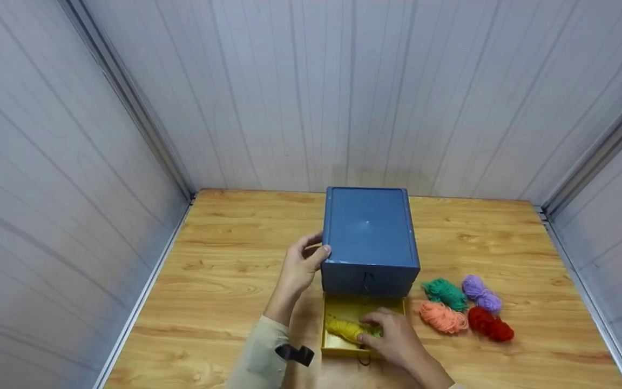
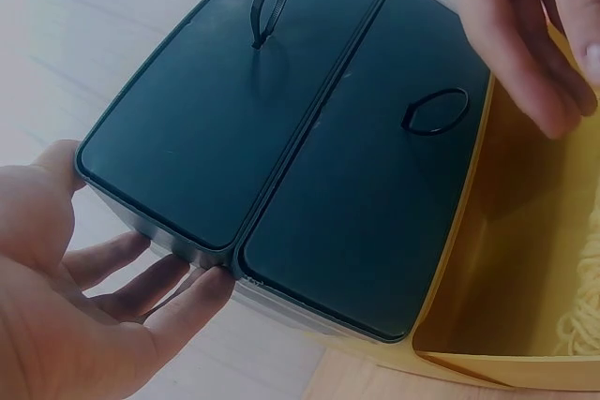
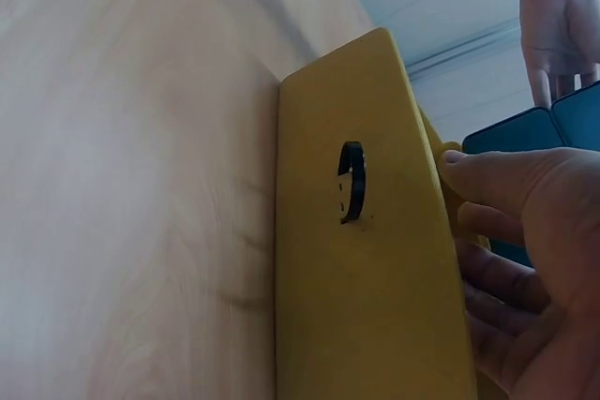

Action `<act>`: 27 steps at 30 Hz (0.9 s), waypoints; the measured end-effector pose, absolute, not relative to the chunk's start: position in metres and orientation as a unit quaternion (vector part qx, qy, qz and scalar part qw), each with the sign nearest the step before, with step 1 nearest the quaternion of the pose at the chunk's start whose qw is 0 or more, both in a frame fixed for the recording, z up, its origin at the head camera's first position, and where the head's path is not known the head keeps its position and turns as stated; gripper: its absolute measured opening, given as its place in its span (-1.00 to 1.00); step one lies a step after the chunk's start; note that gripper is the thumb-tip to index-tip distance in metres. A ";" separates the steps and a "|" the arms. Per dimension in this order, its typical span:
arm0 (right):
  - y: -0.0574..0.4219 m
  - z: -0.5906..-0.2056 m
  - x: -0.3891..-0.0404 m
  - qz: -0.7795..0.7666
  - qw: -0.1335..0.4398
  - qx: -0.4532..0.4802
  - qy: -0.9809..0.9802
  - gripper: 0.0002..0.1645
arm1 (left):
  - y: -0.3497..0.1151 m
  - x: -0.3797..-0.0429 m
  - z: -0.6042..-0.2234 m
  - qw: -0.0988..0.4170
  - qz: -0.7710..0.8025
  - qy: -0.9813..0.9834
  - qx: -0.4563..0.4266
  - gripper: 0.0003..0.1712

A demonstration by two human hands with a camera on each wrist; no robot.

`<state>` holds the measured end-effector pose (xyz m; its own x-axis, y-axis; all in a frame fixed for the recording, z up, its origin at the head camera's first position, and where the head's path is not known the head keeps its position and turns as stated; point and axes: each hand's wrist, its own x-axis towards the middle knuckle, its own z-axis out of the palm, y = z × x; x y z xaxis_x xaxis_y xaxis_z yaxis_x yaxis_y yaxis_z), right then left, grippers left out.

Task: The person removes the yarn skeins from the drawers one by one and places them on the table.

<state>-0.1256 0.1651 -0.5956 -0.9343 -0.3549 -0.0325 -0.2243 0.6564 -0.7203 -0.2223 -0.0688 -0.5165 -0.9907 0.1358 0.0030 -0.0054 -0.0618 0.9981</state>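
A small blue drawer cabinet stands on the table with its yellow bottom drawer pulled out towards me. My left hand rests against the cabinet's left side, thumb at the top edge and fingertips spread along the side wall, as the left wrist view shows. Inside the drawer lies a skein of yellow yarn. My right hand is in the drawer at the yarn's right end, over a yellow-green bit partly hidden by its fingers. In the right wrist view its thumb lies near the drawer's front rim, its fingers loosely bent.
Right of the drawer lie green yarn, purple yarn, coral yarn and red yarn, close together. The upper drawers carry black loop handles. Pale panels wall in the wooden table.
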 end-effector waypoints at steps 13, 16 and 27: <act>0.164 -0.599 -0.136 -0.348 0.099 -0.197 0.911 -0.67 | -0.070 -0.221 -0.515 0.050 0.728 0.681 0.051 -0.42; 0.163 -0.600 -0.139 -0.339 0.094 -0.205 0.913 -0.66 | -0.070 -0.221 -0.515 0.050 0.727 0.683 0.050 -0.41; 0.158 -0.608 -0.144 -0.326 0.105 -0.216 0.914 -0.69 | -0.070 -0.222 -0.517 0.043 0.728 0.682 0.052 -0.41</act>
